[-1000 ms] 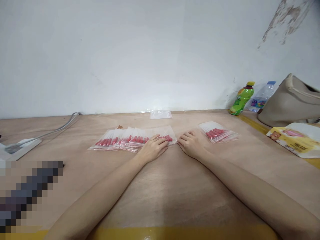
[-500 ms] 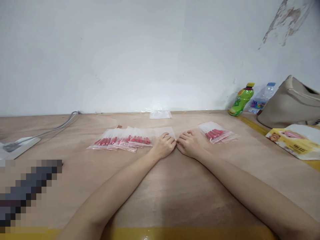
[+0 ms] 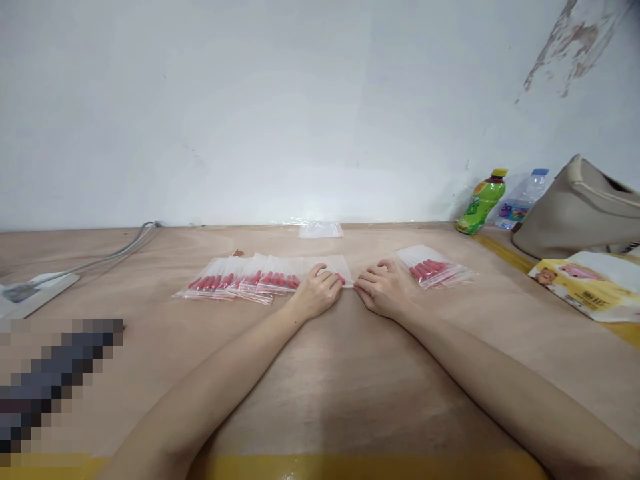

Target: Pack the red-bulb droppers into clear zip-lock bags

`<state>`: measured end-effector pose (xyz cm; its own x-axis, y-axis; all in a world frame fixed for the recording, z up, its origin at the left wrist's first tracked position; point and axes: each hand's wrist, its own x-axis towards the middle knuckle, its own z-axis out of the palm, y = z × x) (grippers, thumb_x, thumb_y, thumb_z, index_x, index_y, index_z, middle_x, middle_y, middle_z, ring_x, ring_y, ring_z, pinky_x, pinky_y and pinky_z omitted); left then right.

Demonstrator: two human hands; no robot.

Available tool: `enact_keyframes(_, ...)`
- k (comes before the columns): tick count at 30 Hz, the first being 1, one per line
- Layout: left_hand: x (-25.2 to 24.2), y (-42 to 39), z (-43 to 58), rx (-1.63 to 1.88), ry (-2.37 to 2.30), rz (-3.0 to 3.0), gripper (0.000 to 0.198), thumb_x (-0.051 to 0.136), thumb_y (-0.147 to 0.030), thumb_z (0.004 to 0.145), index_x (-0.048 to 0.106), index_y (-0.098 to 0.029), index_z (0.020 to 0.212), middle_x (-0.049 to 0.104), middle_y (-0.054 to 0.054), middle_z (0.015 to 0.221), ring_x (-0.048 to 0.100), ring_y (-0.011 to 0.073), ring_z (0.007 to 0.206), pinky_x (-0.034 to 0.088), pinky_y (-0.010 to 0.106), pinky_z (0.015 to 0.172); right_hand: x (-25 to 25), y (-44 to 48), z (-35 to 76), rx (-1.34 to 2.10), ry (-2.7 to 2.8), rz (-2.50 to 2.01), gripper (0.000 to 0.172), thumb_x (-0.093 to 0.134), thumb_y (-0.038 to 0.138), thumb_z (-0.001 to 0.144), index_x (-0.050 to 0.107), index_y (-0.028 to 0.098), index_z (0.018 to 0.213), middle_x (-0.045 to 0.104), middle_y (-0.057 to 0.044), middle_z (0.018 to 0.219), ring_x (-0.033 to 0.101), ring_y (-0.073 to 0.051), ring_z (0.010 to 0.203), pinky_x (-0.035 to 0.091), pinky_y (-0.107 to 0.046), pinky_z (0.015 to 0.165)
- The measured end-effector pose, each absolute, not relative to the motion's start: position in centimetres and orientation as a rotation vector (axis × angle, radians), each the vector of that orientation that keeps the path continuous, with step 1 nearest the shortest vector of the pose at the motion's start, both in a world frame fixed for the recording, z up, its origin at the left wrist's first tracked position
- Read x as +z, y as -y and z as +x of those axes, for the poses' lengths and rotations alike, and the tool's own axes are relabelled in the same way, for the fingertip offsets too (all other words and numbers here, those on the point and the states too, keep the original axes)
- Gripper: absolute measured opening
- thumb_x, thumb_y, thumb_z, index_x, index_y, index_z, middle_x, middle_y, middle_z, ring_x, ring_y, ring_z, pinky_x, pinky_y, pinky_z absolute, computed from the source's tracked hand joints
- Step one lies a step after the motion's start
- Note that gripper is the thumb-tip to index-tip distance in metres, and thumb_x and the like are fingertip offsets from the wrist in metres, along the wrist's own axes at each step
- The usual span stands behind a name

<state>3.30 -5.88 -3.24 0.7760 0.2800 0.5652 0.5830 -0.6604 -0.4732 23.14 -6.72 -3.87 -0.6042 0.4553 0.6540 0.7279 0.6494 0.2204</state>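
Observation:
A clear plastic bag (image 3: 336,264) with red pieces (image 3: 341,279) in it lies between my hands. My left hand (image 3: 319,291) is closed over its left part, fingers curled. At the bag's lower right corner, my right hand (image 3: 380,288) pinches the edge. Several clear bags with red pieces (image 3: 215,281) overlap in a row left of my left hand. Another overlapping pile of such bags (image 3: 429,268) lies just right of my right hand.
Clear packaging (image 3: 321,231) lies by the wall. At right are a green bottle (image 3: 483,203), a clear bottle (image 3: 523,200), a beige bag (image 3: 575,207) and a yellow-white package (image 3: 590,283). A grey cable (image 3: 120,253) runs at left, above a blurred dark object (image 3: 60,380).
My left hand has moved left, away from my right hand, and red pieces in the middle bag now show. My right hand has shifted slightly right.

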Motion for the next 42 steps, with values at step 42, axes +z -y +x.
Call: enact_keyframes(42,-1.0,6.1,-6.3,-0.706,0.866,-2.435,0.020,0.036,-0.013,0.090,0.053,-0.016,0.099,0.059,0.008,0.106,0.047,0.0197,0.112,0.043,0.036,0.092,-4.3,6.8,25.2,-0.422,2.057,-1.860,0.049,0.034,0.049,0.084,0.064,0.012,0.092,0.061,-0.019,0.097,0.053,-0.032,0.093,0.022,-0.054,0.089)
